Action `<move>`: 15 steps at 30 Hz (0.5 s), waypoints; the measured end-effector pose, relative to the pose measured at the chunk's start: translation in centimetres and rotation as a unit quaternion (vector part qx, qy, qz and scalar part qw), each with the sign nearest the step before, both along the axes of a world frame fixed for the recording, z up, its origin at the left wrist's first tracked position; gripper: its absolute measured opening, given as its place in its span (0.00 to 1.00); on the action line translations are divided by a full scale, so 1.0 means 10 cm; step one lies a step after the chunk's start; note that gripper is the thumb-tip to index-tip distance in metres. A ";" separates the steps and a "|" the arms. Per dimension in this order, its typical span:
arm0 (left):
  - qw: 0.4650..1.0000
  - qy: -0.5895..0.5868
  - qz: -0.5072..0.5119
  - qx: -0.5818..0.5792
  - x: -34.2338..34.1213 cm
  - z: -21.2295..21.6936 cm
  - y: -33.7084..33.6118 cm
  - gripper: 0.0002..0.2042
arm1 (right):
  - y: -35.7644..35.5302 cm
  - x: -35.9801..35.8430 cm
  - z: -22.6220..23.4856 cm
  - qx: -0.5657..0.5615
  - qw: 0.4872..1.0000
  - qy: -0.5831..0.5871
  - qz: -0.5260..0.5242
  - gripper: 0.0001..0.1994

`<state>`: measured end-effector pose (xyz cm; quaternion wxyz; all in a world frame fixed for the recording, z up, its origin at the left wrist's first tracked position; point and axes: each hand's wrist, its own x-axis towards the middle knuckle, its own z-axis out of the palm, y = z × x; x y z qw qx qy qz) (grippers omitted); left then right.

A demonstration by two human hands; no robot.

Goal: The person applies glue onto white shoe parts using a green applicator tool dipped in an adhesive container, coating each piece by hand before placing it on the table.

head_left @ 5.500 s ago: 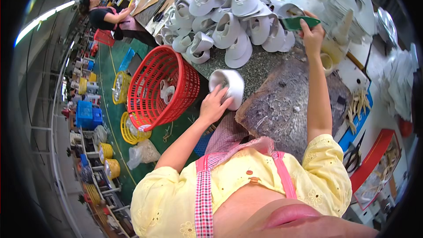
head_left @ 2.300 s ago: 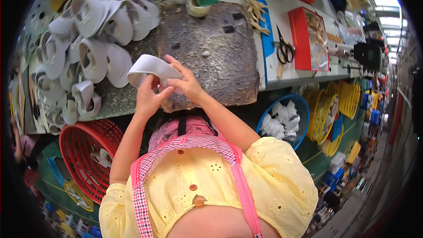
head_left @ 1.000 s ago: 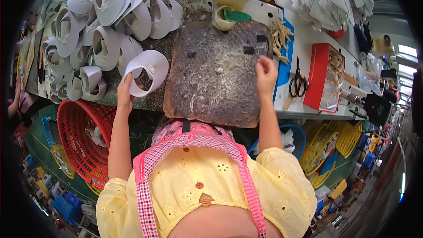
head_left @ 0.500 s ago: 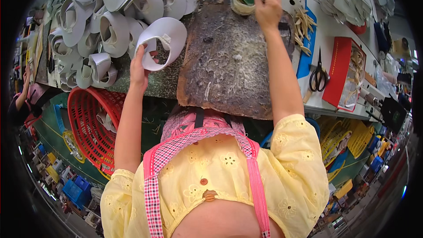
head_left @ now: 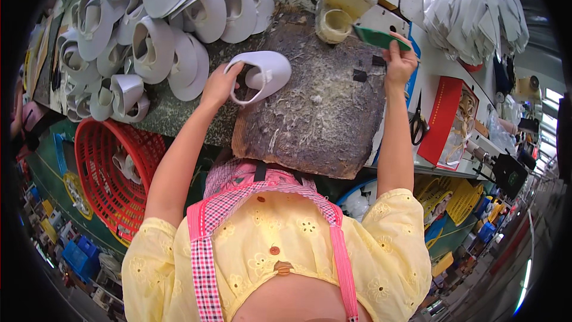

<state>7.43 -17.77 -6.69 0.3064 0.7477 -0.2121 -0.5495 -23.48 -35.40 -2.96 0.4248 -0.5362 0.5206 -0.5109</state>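
Observation:
My left hand (head_left: 220,86) is closed on the rim of a white shoe upper (head_left: 277,73), a curved piece with a rounded toe. This upper is over the left part of a worn, glue-crusted brown board (head_left: 286,119). In my right hand (head_left: 399,68) is a flat green scraper (head_left: 376,37), its fingers closed on the right end. The scraper's other end reaches toward a small cream-coloured glue pot (head_left: 335,25) at the board's far edge, apart from it.
Many similar white uppers (head_left: 154,50) are heaped at the left. Black scissors (head_left: 418,126) and a red box (head_left: 441,120) with pale strips lie at the right. A red basket (head_left: 110,173) stands below the table's left side. White cut pieces (head_left: 476,18) are stacked far right.
My right hand has drawn the green scraper out of the glue pot and moved right and nearer. My left hand has brought the upper rightward over the board.

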 end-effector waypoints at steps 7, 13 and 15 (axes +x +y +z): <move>0.952 -0.271 -0.145 0.007 -0.07 -0.15 -0.34 0.30 | 0.61 0.42 0.04 0.065 0.981 -0.072 0.167 0.05; 0.951 -0.261 -0.160 0.032 -0.07 -0.08 -0.38 0.27 | 0.66 1.11 -0.56 0.060 0.975 -0.036 0.209 0.05; 0.950 -0.270 -0.155 0.019 -0.11 -0.06 -0.32 0.26 | 0.67 1.10 -0.62 0.044 0.968 -0.047 0.244 0.05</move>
